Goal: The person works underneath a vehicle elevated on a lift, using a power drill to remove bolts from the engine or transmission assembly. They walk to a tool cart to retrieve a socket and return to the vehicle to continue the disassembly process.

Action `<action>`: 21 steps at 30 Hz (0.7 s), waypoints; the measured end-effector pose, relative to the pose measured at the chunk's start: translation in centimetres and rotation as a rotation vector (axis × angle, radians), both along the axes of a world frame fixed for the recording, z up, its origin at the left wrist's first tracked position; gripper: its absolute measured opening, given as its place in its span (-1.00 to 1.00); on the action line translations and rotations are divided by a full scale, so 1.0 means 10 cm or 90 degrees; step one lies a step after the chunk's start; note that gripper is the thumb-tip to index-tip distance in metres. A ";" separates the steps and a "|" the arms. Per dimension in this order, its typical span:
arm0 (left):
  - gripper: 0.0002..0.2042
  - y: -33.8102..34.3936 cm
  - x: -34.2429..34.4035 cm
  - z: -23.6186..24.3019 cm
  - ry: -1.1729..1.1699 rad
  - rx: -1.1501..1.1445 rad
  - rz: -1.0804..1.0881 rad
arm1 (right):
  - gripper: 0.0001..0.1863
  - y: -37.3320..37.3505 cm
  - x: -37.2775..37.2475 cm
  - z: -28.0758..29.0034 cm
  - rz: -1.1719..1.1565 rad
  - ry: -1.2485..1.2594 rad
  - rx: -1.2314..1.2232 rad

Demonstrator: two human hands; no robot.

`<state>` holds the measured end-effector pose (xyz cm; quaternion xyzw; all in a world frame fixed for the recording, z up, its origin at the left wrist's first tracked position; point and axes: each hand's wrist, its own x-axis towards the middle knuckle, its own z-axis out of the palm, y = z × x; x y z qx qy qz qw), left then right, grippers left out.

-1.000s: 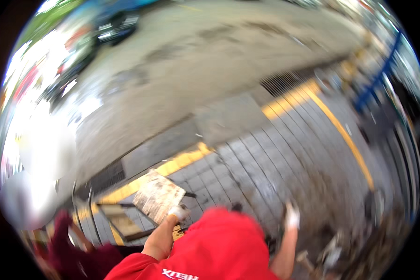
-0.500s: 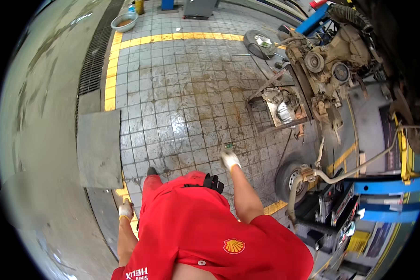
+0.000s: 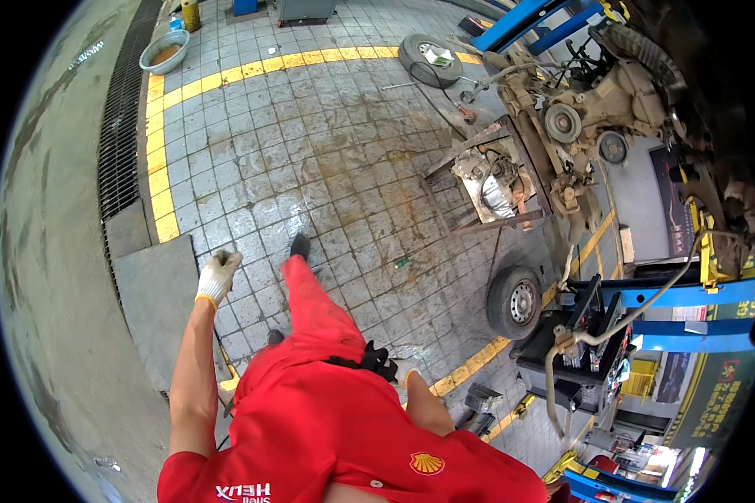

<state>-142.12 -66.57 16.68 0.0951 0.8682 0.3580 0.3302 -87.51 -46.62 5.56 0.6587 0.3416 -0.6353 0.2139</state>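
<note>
My left hand [image 3: 218, 278], in a white knit glove, is raised ahead of me over the tiled floor, beside a grey mat [image 3: 155, 289]. Its fingers are curled in, and nothing shows in them. My right hand [image 3: 406, 370], gloved too, is down at my hip next to a black pouch [image 3: 369, 362]; its fingers are hidden. One leg in red trousers [image 3: 315, 302] is stretched forward. A small green thing [image 3: 402, 262] lies on the tiles ahead, apart from both hands.
To the right stand a wheel [image 3: 514, 302], a metal frame holding a greasy part [image 3: 488, 180], a dirty engine [image 3: 612, 96] and a black tool cart [image 3: 575, 360]. Another tyre [image 3: 429, 60] lies farther off. A basin [image 3: 165, 53] sits far left by a floor grate [image 3: 126, 117].
My left hand has swung forward and up from beside my hip. My right hand has drawn back to my waist. One leg has stepped ahead, and the view has shifted.
</note>
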 end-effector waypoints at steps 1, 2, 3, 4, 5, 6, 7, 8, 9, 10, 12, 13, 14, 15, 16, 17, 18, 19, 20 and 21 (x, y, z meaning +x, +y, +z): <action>-0.55 0.26 -0.10 0.11 -0.001 -0.027 -0.017 | -0.78 0.12 -0.04 -0.14 0.010 -0.029 0.025; -0.55 0.41 -0.22 0.05 0.004 -0.026 -0.020 | -0.75 0.24 -0.12 -0.37 -0.058 -0.051 0.041; -0.55 0.51 -0.34 -0.04 0.011 -0.035 -0.024 | -0.75 0.41 -0.30 -0.39 -0.029 -0.045 0.046; -0.55 0.59 -0.45 -0.14 0.016 -0.043 -0.027 | -0.74 0.64 -0.50 -0.41 0.001 -0.040 0.051; -0.54 0.62 -0.55 -0.25 0.019 -0.044 -0.001 | -0.75 0.86 -0.63 -0.54 0.105 -0.018 0.110; -0.53 0.57 -0.68 -0.38 0.002 -0.078 -0.002 | -0.76 1.11 -0.70 -0.67 0.213 0.004 0.162; -0.50 0.51 -0.79 -0.39 -0.032 -0.099 0.021 | -0.74 1.42 -0.83 -0.74 0.524 0.087 0.334; -0.48 0.46 -0.96 -0.36 -0.056 -0.116 0.041 | -0.73 1.81 -1.14 -0.79 0.831 0.190 0.505; -0.46 0.25 -1.14 -0.57 -0.022 -0.196 0.050 | -0.67 2.06 -1.78 -0.52 0.535 0.146 0.289; -0.44 0.02 -1.25 -0.79 0.006 -0.269 0.061 | -0.62 2.33 -2.48 -0.04 0.209 0.052 0.165; -0.41 -0.06 -1.34 -0.85 -0.082 -0.338 0.209 | -0.57 2.96 -2.90 0.05 0.364 0.171 0.415; -0.42 -0.33 -1.39 -1.13 -0.084 -0.364 0.197 | -0.54 3.23 -3.25 0.16 0.251 0.168 0.425; -0.44 -0.52 -1.42 -1.42 -0.081 -0.387 0.188 | -0.54 3.39 -3.63 0.42 0.111 0.174 0.361; -0.45 -0.33 -1.47 -1.46 -0.135 -0.359 0.190 | -0.50 3.69 -3.63 0.28 0.126 0.166 0.405; -0.47 -0.19 -1.49 -1.42 -0.183 -0.339 0.217 | -0.47 3.88 -3.91 0.48 0.150 0.146 0.433; -0.51 -0.12 -1.40 -1.25 -0.233 -0.311 0.197 | -0.45 3.97 -4.44 0.92 0.200 0.139 0.450; -0.52 -0.09 -1.36 -1.28 -0.263 -0.242 0.195 | -0.42 4.05 -4.74 1.18 0.238 0.127 0.457; -0.51 0.10 -1.40 -1.25 -0.269 -0.242 0.153 | -0.44 4.25 -4.73 1.02 0.280 0.159 0.493; -0.51 0.31 -1.48 -1.25 -0.286 -0.251 0.142 | -0.45 4.49 -4.80 0.85 0.321 0.197 0.535; -0.46 0.35 -1.55 -1.42 -0.250 -0.295 0.062 | -0.49 4.60 -4.98 0.90 0.307 0.221 0.531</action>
